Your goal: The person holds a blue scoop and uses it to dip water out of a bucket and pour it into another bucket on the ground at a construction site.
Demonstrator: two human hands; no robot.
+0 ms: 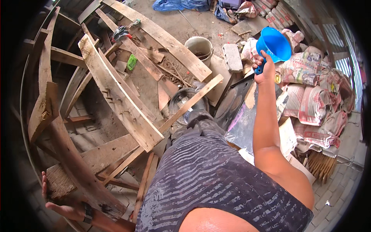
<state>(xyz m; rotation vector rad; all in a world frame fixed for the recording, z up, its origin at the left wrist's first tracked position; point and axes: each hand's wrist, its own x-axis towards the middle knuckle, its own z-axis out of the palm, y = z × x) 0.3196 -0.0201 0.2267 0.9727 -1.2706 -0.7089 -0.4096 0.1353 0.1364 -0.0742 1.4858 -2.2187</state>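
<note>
My right hand (266,70) is closed around the handle of a blue plastic dipper (275,44), held up with the arm stretched forward on the right. The wide bowl of the dipper tilts toward the right, in front of a pile of sacks. Low on the left, my left hand (66,208) is open, thumb apart from the fingers, beside the end of a rough wooden plank (96,160). It holds nothing that I can see, though part of it lies near the dark picture rim. A dark watch sits on that wrist.
Loose planks (119,92), some with nails sticking out, lie crosswise on the left. A whitish bucket (199,49) and a concrete block (232,57) stand ahead. A tyre (187,102) lies near my legs. Stacked cement sacks (315,98) fill the right.
</note>
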